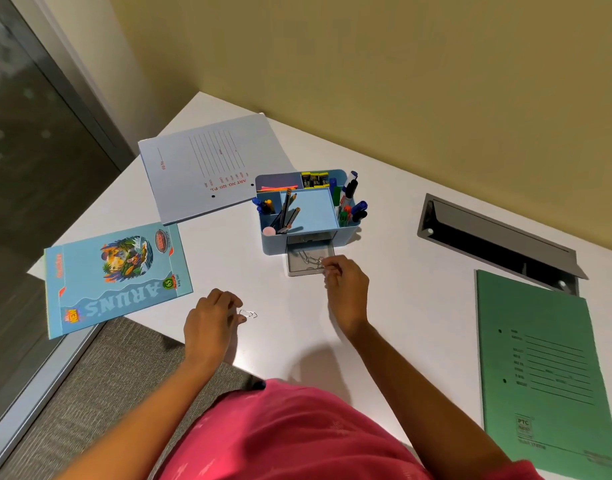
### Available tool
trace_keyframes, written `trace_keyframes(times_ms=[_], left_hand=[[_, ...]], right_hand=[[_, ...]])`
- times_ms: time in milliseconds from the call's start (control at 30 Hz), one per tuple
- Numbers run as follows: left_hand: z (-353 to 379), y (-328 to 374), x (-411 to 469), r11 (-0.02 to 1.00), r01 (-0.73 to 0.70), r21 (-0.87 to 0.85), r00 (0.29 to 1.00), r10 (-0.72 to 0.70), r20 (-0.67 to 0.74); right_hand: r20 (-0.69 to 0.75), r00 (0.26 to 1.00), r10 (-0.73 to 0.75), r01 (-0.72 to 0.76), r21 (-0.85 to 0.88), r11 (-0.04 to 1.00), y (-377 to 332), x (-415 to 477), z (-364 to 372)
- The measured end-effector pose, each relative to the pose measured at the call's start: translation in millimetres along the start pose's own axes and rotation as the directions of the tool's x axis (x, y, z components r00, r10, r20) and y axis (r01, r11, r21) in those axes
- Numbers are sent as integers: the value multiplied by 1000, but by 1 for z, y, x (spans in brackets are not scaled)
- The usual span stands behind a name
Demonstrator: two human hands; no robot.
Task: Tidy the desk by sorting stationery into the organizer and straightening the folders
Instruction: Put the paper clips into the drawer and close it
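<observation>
The right hand is pinching what seems a paper clip over the organizer drawer, for dropping in; the left hand is pinching a loose clip off the bench.

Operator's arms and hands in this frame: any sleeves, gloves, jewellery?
Left hand and right hand bare: no gloves, rings or watch visible. No sleeves on either forearm. Pink garment with faint lighter flecks below.
</observation>
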State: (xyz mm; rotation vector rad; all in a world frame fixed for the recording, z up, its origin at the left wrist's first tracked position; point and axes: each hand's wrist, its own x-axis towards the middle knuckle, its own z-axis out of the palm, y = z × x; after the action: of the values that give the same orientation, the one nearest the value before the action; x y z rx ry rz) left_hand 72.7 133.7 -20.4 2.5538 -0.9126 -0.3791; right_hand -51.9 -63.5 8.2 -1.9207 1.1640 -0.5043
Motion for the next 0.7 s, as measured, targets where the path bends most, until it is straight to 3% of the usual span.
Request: trace_keyframes(times_ms=[267,367,567,633,700], left_hand=[[0,18,0,988,-133,76,991,132,22],[-1,17,3,975,-176,135,984,171,51],[5,19,9,978,-138,155,987,122,107],[8,25,11,1000,-24,-18,991,26,131],[10,36,15,934,158,-320,976,-97,196]], right_hand=[[-17,991,-135,134,-53,990,26,-40,-8],[-2,993,-122,122,-38,992,28,-43,-8],[122,987,-103,107,-22,994,23,-44,-2],[192,976,-97,100,-2,995,18,-42,0],[266,959,-103,102,18,995,11,-41,2]])
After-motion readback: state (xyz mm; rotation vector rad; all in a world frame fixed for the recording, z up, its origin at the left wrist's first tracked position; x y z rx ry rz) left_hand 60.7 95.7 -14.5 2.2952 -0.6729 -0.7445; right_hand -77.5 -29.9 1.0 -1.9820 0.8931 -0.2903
